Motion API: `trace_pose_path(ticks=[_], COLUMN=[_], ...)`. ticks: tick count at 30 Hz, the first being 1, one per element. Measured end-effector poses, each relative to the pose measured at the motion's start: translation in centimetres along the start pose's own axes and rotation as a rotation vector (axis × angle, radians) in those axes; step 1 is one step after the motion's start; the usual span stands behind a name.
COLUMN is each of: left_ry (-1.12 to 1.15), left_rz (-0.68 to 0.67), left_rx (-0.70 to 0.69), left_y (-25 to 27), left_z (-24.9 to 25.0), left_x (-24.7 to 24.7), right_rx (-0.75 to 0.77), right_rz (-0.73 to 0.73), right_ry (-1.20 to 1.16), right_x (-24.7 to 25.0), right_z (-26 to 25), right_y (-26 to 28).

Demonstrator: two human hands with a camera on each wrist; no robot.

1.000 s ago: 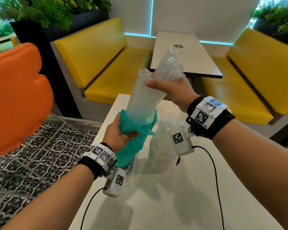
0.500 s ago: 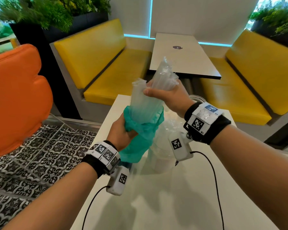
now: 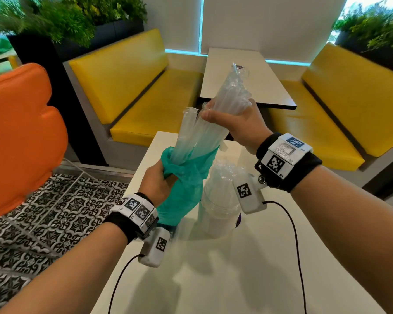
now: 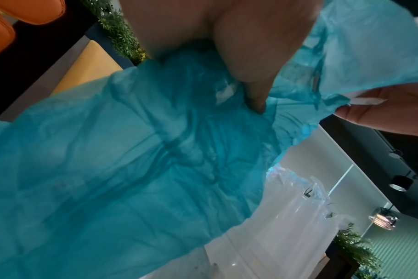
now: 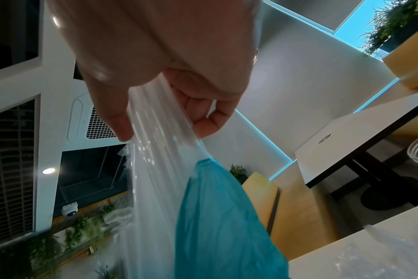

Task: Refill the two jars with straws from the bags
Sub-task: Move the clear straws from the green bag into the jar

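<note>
Left hand: the left hand (image 3: 156, 186) squeezes the crumpled thin teal plastic bag (image 3: 184, 189) near its open top, fingers curled tight round it.
Right hand: the right hand (image 3: 238, 123) wraps its fingers and thumb round the bundle of clear plastic straws in see-through wrap (image 3: 204, 130).
Where the straws are: half out of the teal bag, tilted, up in the air over the white table (image 3: 213, 279).
Jar: a clear round plastic jar (image 3: 218, 207) stands on the table just beside the bag, already holding straws.
How it feels: I think the straws are light, bendy and slippery in the wrap.
Where to hold: grab round the middle, firmly, not crushing.
</note>
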State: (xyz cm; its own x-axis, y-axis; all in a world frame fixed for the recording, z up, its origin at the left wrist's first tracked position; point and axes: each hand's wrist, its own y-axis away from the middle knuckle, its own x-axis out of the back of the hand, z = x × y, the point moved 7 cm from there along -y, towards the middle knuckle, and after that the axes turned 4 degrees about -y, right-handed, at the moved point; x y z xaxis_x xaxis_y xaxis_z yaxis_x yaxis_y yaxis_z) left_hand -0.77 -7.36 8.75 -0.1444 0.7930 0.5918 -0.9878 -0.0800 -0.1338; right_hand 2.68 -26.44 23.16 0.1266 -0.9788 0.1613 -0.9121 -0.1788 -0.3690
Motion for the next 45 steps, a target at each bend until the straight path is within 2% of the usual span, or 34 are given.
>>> trace_pose_path(ticks=[12, 17, 22, 41, 45], left_ry=[0.001, 0.045, 0.019, 0.000, 0.033], left_rz=[-0.050, -0.080, -0.036, -0.009, -0.073], left_rx=[0.015, 0.001, 0.018, 0.027, 0.047], left_y=[-0.4, 0.1, -0.2, -1.0, -0.9], left_z=[0.8, 1.0, 0.1, -0.6, -1.2], left_x=[-0.3, -0.9, 0.2, 1.1, 1.0], right_rx=[-0.010, 0.010, -0.027, -0.002, -0.022], right_rz=[0.118, 0.022, 0.220, 0.348, 0.345], right_ry=[-0.079, -0.001, -0.152, -0.189, -0.190], right_x=[1.8, -0.2, 2.0, 3.4, 3.7], right_z=[-0.3, -0.5, -0.2, -0.4, -0.5], right_y=[0.3, 0.4, -0.6, -0.2, -0.4])
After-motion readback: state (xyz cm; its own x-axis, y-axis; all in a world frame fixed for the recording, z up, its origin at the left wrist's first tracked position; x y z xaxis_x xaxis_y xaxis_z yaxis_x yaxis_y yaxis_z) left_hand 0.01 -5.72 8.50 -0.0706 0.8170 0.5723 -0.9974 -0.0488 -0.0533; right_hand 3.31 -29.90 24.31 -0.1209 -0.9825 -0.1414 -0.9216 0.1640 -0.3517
